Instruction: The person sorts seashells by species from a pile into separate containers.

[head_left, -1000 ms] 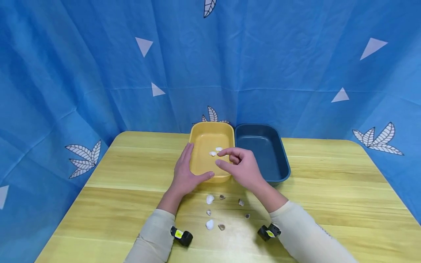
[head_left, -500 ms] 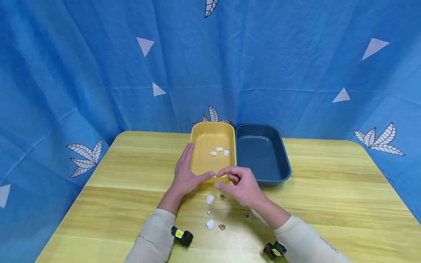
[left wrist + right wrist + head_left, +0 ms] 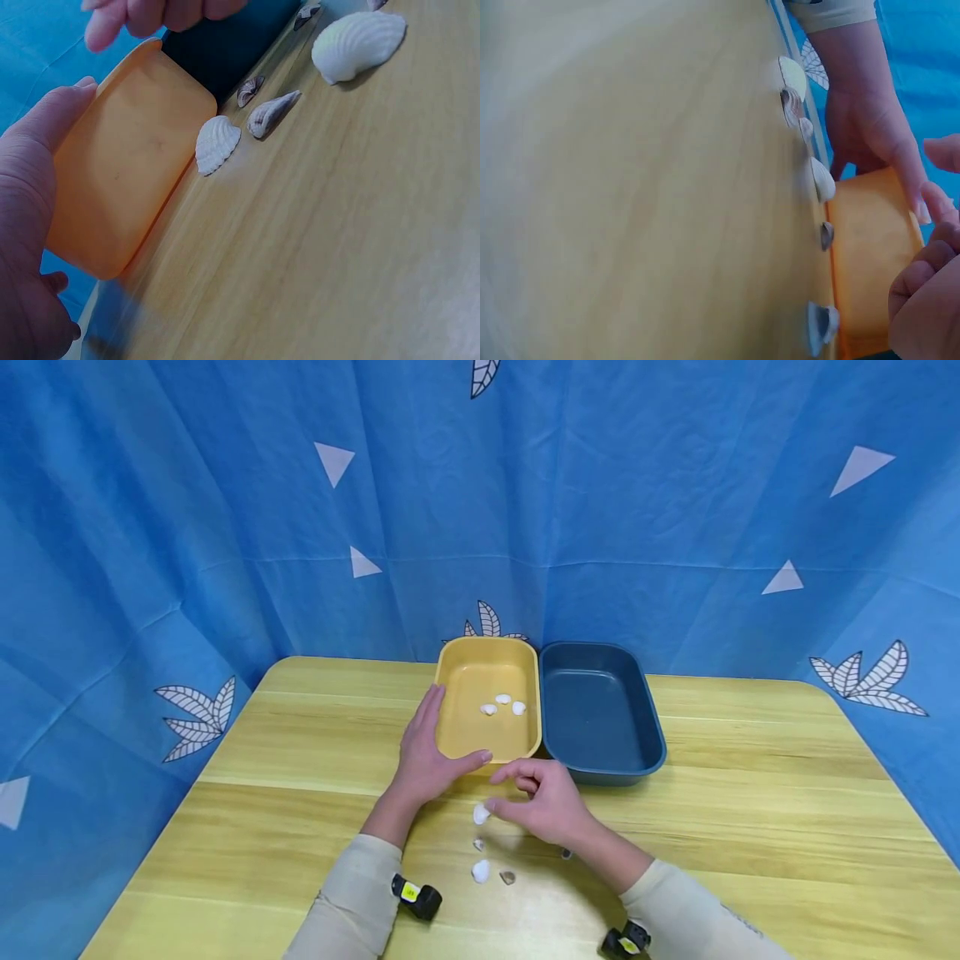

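Observation:
My left hand [image 3: 423, 760] rests against the yellow bin [image 3: 476, 735], its straight fingers along the left side and its thumb on the front rim. Inside the bin lie three white seashells [image 3: 503, 699]. My right hand [image 3: 551, 802] hovers over the table just in front of the bin. Its thumb and index finger are apart with nothing between them, and the other fingers bend inward. Below the fingertips sits a white seashell [image 3: 481, 814]. Nearer me are another white seashell [image 3: 481, 871], a small pale one [image 3: 478, 844] and a brown one [image 3: 507, 877].
A dark blue bin [image 3: 600, 718] stands right beside the yellow one, with nothing in it. Partly behind my right wrist, a small dark shell [image 3: 566, 853] lies on the wooden table [image 3: 750, 810]. A blue patterned curtain [image 3: 637, 502] hangs behind the table.
My right hand has drawn back from over the yellow bin to above the shells in front of it, uncovering a third white seashell inside. My left hand has stayed at the bin.

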{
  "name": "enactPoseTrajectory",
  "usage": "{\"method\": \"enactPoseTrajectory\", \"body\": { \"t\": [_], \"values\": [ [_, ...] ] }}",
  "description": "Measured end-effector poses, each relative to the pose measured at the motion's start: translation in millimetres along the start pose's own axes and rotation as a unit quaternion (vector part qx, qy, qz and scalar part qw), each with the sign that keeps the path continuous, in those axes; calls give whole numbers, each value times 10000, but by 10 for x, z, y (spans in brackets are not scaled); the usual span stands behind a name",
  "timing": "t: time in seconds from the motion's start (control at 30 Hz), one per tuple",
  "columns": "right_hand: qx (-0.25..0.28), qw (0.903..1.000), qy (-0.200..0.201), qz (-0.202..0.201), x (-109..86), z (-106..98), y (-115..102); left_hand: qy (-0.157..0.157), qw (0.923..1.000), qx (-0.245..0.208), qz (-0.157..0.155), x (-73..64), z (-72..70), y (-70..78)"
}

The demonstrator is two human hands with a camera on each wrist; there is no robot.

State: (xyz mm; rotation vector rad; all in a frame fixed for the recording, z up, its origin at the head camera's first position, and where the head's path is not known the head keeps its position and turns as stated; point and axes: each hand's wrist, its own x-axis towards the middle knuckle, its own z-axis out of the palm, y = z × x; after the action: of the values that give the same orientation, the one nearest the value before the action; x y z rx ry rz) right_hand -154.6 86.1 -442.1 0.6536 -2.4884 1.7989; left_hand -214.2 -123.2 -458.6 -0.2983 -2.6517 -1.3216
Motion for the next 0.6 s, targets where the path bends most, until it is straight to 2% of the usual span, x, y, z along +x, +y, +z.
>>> {"method": "enactPoseTrajectory", "body": {
  "t": [0.13,0.27,0.6],
  "values": [
    [-235,9993,-145,253,10,31,51,6,10000,-28,3,-5,-3,-1],
    [-523,9976,-307,335,21,38,86,-12,10000,-17,0,-4,1,-4],
    [-1166,9906,-707,120,50,83,151,12,10000,20,22,0,0,-12]
  ]
}}
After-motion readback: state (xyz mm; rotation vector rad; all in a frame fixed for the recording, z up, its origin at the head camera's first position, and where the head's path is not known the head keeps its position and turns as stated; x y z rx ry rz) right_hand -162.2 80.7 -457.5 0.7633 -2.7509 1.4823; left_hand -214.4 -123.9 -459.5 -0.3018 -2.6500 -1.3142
